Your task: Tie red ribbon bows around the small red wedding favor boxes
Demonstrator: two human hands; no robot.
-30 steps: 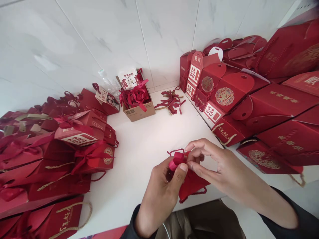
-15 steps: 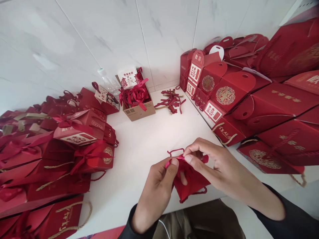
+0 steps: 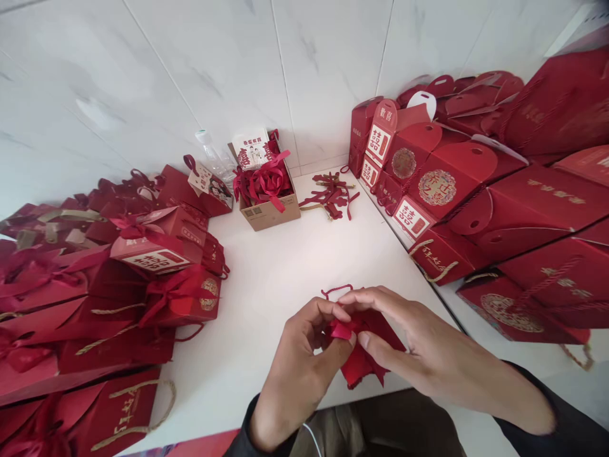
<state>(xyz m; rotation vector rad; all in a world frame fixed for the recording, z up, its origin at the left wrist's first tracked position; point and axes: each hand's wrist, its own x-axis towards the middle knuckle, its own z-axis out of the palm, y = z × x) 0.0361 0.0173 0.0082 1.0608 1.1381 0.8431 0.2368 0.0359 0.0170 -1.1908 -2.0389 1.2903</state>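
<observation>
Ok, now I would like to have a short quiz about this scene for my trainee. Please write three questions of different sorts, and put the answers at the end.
1. Multiple choice: What is the left hand pinching?
a) a pen
b) a red ribbon
c) a pair of scissors

2. True or false: In the picture, the clear plastic bottle is to the left of the open cardboard box.

3. Fill the gap: Red gift boxes are stacked on ____ sides of the picture, left and right.

Key: 1. b; 2. true; 3. both.

Left hand (image 3: pixel 304 365) and right hand (image 3: pixel 421 339) close together — fingers (image 3: pixel 375 298) curved inward, thumbs (image 3: pixel 380 350) nearly tip to tip.
</observation>
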